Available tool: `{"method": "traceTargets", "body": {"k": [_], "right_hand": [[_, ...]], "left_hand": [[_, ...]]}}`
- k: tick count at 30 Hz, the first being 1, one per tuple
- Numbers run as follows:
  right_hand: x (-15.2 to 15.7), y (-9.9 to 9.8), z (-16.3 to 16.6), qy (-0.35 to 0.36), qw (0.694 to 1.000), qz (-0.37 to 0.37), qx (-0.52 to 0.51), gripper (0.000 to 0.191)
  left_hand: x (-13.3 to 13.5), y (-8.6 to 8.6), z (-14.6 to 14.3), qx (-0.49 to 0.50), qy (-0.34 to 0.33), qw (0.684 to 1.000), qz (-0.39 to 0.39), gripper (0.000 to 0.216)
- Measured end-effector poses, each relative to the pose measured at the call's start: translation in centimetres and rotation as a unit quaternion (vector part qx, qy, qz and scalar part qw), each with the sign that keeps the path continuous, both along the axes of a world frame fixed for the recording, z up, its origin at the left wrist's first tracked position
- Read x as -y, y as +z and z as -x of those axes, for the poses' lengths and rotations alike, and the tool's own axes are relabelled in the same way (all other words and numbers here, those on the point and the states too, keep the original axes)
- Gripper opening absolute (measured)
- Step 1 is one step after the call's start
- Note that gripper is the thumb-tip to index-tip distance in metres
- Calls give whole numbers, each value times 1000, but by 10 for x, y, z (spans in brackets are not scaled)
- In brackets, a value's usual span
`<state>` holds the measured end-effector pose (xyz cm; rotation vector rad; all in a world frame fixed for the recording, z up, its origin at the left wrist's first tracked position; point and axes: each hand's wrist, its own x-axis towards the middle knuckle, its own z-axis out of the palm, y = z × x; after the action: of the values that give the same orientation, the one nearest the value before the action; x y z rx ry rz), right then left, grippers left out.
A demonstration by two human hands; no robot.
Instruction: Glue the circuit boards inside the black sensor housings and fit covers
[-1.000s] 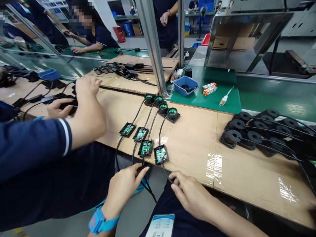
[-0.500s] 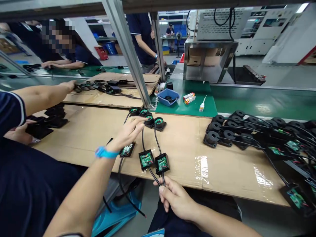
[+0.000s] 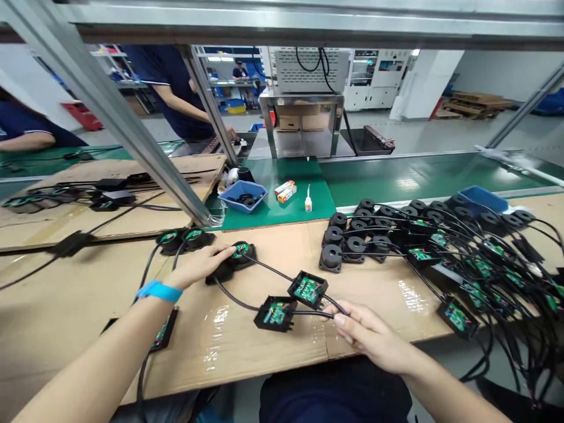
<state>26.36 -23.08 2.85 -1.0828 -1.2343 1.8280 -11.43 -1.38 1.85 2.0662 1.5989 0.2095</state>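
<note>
Left of and nearer the person than the blue bin [image 3: 232, 204], the left hand [image 3: 201, 265], apart from the right, rested its fingers on black housings [image 3: 245, 257]; its grip could not be told; nearer and right of the bin lay two open boxes [image 3: 268, 322], light-looking, their bared circuit boards [image 3: 308, 289] probably fragile; farther right, the right hand [image 3: 363, 333] pinched their cables [image 3: 311, 312], seemingly springy and a safer hold than the boards; bare cardboard [image 3: 240, 352] offered room nearer than the bin; its front edge ran under the right wrist; rightward from the bin, clustered housings [image 3: 354, 245] narrowed the way.
</note>
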Motion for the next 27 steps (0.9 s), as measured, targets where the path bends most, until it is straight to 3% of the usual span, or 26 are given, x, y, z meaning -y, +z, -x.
{"method": "traceTargets", "body": {"k": [3, 6, 8, 12, 15, 21, 24, 27], "right_hand": [[14, 11, -42, -7, 998, -6, 67, 54], [37, 18, -85, -57, 988, -11, 142, 53], [51, 20, -111, -106, 974, -25, 197, 52], [64, 25, -149, -175, 939, -50, 293, 49], [59, 35, -165, -134, 931, -92, 326, 47], [46, 58, -181, -74, 906, -135, 393, 41], [47, 55, -181, -74, 896, -151, 411, 41], [45, 49, -181, -58, 895, -158, 414, 39]], "left_hand": [[27, -9, -26, 17, -20, 1000, 5, 67], [53, -11, -46, 42, -70, 996, 24, 74], [64, -9, -48, 60, -120, 990, 39, 81], [78, -12, -34, 72, -270, 956, 86, 131], [89, -17, -36, 47, -339, 936, 84, 122], [109, -27, -62, 31, -368, 929, 13, 124], [112, -39, -58, 9, -339, 940, -31, 112], [117, -52, -54, -10, -298, 951, -78, 119]]}}
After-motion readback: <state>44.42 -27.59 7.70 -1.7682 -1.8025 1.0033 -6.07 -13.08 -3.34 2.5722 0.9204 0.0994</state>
